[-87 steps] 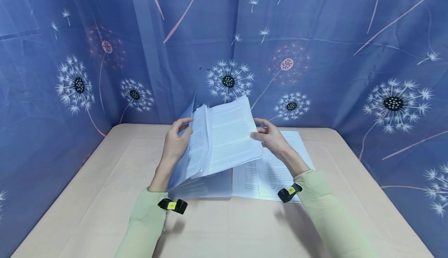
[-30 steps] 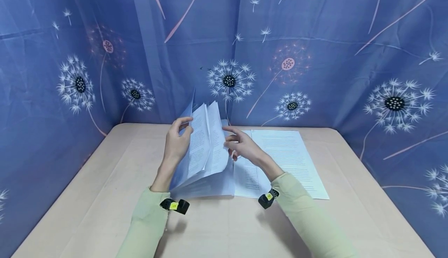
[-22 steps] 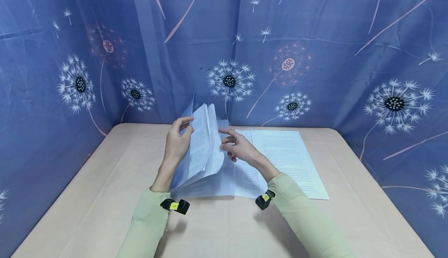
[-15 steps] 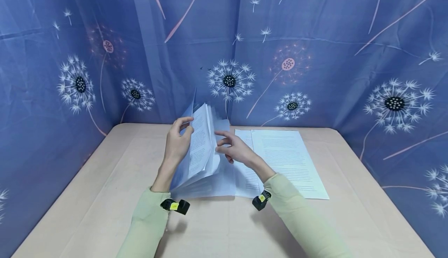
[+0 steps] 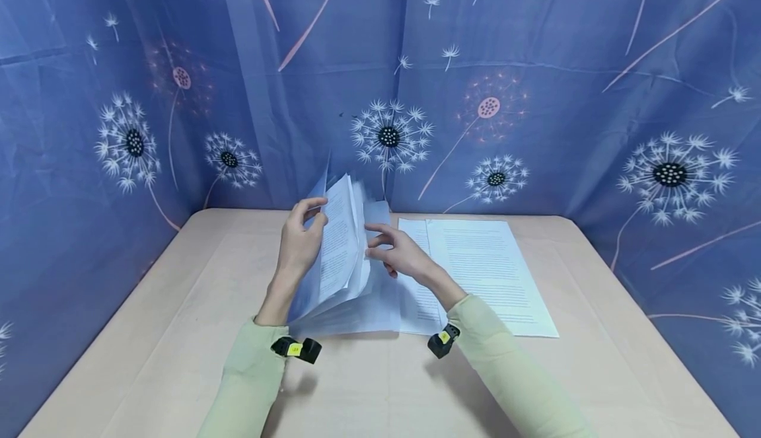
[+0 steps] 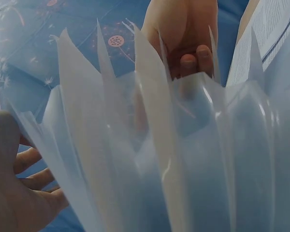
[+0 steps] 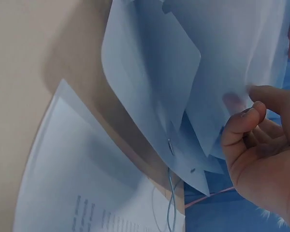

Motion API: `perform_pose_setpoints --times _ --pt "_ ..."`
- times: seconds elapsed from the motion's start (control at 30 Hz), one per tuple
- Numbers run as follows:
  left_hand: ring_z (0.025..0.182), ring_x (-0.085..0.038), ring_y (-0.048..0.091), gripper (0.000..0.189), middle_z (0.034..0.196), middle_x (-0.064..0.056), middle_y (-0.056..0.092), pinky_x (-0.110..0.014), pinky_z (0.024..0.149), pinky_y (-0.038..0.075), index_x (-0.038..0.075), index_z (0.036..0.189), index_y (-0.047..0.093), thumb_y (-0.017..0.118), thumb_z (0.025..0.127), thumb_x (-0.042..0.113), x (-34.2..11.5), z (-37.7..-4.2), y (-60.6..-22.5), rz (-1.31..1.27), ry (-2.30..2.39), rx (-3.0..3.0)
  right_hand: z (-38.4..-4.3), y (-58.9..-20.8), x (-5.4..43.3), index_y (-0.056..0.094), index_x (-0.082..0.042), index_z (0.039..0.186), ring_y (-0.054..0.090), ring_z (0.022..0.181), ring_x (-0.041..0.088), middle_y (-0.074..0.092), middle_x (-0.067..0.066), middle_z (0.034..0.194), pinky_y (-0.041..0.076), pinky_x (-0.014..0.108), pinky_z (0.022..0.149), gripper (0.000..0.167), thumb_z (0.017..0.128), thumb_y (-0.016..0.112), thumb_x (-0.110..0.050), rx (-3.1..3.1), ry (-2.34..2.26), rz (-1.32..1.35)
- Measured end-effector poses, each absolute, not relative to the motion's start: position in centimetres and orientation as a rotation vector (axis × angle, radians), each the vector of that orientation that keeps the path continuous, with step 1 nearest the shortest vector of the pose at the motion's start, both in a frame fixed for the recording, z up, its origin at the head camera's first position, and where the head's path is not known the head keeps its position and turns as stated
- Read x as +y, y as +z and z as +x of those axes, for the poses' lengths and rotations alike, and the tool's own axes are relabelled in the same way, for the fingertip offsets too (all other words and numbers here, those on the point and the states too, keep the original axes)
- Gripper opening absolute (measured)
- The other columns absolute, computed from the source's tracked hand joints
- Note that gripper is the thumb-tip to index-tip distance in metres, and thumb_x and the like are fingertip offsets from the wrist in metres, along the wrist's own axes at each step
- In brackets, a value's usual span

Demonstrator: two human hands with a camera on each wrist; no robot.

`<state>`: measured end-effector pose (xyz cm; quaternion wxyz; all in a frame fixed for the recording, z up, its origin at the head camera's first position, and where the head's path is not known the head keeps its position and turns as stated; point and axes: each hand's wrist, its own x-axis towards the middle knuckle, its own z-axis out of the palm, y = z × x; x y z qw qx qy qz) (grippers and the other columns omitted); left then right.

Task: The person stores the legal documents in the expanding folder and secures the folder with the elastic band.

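A blue display book (image 5: 357,316) with clear plastic sleeves stands fanned on the table, left part raised. My left hand (image 5: 302,236) grips its raised cover and leaves at the left edge, thumb in front. Printed text shows on the leaf (image 5: 337,240) beside it. My right hand (image 5: 399,250) pinches at the free edge of a sleeve; in the right wrist view its thumb and fingers (image 7: 246,116) are at a translucent sleeve (image 7: 222,67). Several sleeve edges (image 6: 154,116) fan apart between both hands in the left wrist view.
Printed sheets (image 5: 481,273) lie flat to the right, overlapping. A thin blue cord (image 7: 170,193) hangs from a leaf in the right wrist view. The beige table (image 5: 214,279) meets a blue dandelion-print curtain (image 5: 297,94) behind.
My right hand has moved left from the wide-open leaf, turning sleeves toward the left hand; over the last half second it stays nearly still. A blurred leaf shows beside it. My left hand stays put.
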<state>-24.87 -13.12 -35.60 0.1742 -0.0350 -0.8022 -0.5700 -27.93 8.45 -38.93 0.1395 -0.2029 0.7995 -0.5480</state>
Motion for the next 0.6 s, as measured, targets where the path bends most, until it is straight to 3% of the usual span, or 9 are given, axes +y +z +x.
perform_pose_setpoints --times 0.3,0.6 --pt "0.132 -0.024 0.052 0.039 0.143 -0.004 0.052 -0.048 0.108 0.043 0.015 0.133 0.059 0.047 0.097 0.021 -13.1 -24.9 -35.6 -0.105 -1.613 -2.277 -28.0 -38.6 10.8 0.046 -0.014 0.148 0.045 0.055 0.015 0.064 0.018 0.121 0.042 0.028 0.05 0.051 0.099 0.06 -0.022 2.348 -1.607 -0.571" --pt "0.131 -0.024 0.053 0.039 0.143 -0.003 0.052 -0.048 0.106 0.045 0.015 0.133 0.059 0.048 0.096 0.022 -13.1 -24.9 -35.7 -0.104 -1.629 -2.275 -27.9 -38.7 13.0 0.054 -0.02 0.141 0.046 0.054 0.014 0.064 0.012 0.116 0.043 0.027 0.051 0.044 0.099 0.062 -0.025 2.383 -1.624 -0.482"
